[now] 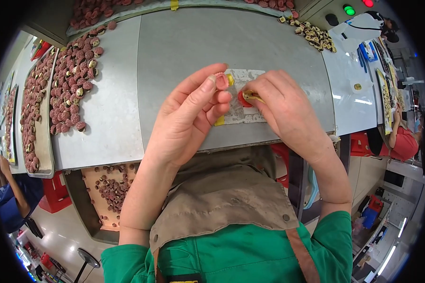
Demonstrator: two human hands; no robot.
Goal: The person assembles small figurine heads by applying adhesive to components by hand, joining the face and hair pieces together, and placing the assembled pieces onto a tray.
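Above the grey worktop, my left hand (189, 104) pinches a small pink raspberry-shaped piece (222, 81) between thumb and forefinger. Its hollow side shows, and the other fingers curl below it. Just to the right, the fingers of my right hand (281, 96) close on a small yellowish piece (253, 95). Next to that piece is a round red thing (243, 99), partly covered by the fingers; I cannot tell whether they touch it. Beneath both hands lies a worn whitish patch (243, 118) with yellow tape on its left edge.
Many pink raspberry-shaped pieces (73, 89) cover the left side, beside a filled metal tray (45, 155). Small cream-and-dark pieces (316, 37) lie back right. An open drawer (92, 226) with dark pieces sits below the worktop. A person in red (403, 141) works far right, another in blue far left.
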